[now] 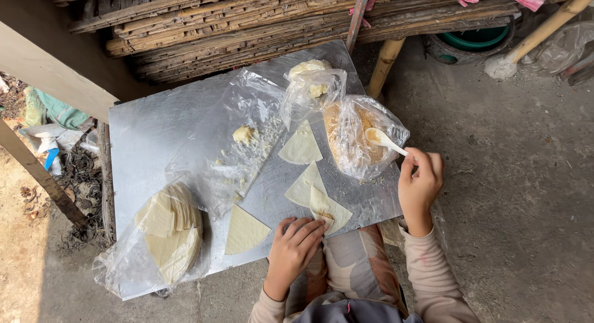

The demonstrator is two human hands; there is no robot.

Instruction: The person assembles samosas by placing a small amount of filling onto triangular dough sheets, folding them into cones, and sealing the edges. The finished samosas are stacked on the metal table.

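right hand point(419, 185) fingers pinch a white spoon point(383, 139); left hand point(296, 245) fingers lie flat, open, on a dough wrapper point(328, 210).

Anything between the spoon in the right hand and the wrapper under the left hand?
Nothing visible. The right hand holds the white spoon in the filling bag; only bare metal tray lies between it and the folded wrapper that the left hand presses.

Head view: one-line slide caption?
Left hand presses a wrapper wedge on the metal sheet; right hand holds a spoon.
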